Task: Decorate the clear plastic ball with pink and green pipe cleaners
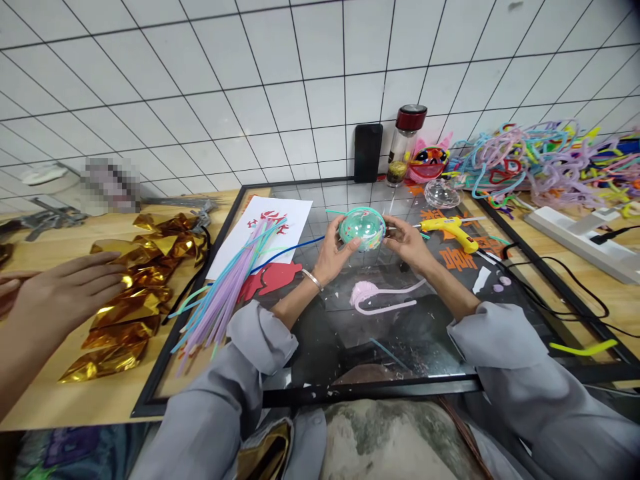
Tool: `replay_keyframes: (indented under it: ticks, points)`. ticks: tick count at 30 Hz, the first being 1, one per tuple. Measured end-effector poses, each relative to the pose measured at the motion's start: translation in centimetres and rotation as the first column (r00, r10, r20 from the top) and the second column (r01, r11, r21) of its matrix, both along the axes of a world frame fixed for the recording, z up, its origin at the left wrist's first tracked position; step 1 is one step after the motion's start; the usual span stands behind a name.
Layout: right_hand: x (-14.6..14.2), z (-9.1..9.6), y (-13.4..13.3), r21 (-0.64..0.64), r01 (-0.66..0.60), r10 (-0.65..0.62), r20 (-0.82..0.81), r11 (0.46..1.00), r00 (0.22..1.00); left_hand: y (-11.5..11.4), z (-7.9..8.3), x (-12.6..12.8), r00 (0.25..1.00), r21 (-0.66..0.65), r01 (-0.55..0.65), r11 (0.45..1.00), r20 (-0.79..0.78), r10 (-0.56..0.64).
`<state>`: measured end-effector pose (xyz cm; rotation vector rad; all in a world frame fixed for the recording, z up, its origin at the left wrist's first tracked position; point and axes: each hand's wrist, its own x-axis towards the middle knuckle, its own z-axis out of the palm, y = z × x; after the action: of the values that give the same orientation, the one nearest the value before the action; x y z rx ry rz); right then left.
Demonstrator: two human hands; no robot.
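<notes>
Between my two hands is a clear plastic dome (362,228) with a green rim and small coloured bits showing through it. My left hand (336,250) grips its left side, thumb at the lower edge. My right hand (404,243) has its fingers on the right side of the dome. Below it on the dark glass board (320,347) lies a pink pipe-cleaner piece (364,293), a coil with two long ends. Right of my right hand rests a yellow glue gun (453,230). A bundle of lilac and blue pipe cleaners (235,287) lies left of my left forearm.
White paper (295,213) and a red cut-out (273,279) lie at the left. A co-worker's hand (85,287) is by gold foil (130,307). Behind stand a phone (367,153), a bottle (400,150) and a pink figure (430,160). Tangled pipe cleaners (540,160), a power strip (585,243) and cords fill the right.
</notes>
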<state>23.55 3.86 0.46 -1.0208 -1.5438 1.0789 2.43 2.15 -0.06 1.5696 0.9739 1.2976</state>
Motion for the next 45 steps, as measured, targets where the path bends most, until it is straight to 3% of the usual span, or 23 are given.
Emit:
replay_keyframes:
  ticks: [16,29,45]
  points:
    - [0.1,0.2,-0.3,-0.055,-0.019,0.016,-0.064,0.998,0.998,0.1,-0.5,-0.2,0.996,0.003,-0.076,0.997,-0.052,0.076]
    - [0.2,-0.8,0.1,-0.021,-0.014,0.013,-0.061,1.000,0.998,0.0,-0.2,0.1,0.998,-0.026,0.018,1.000,0.064,-0.016]
    - [-0.2,-1.3,0.1,-0.013,-0.012,0.011,-0.097,1.000,0.995,0.8,-0.7,0.1,0.999,0.028,0.028,0.999,0.036,-0.029]
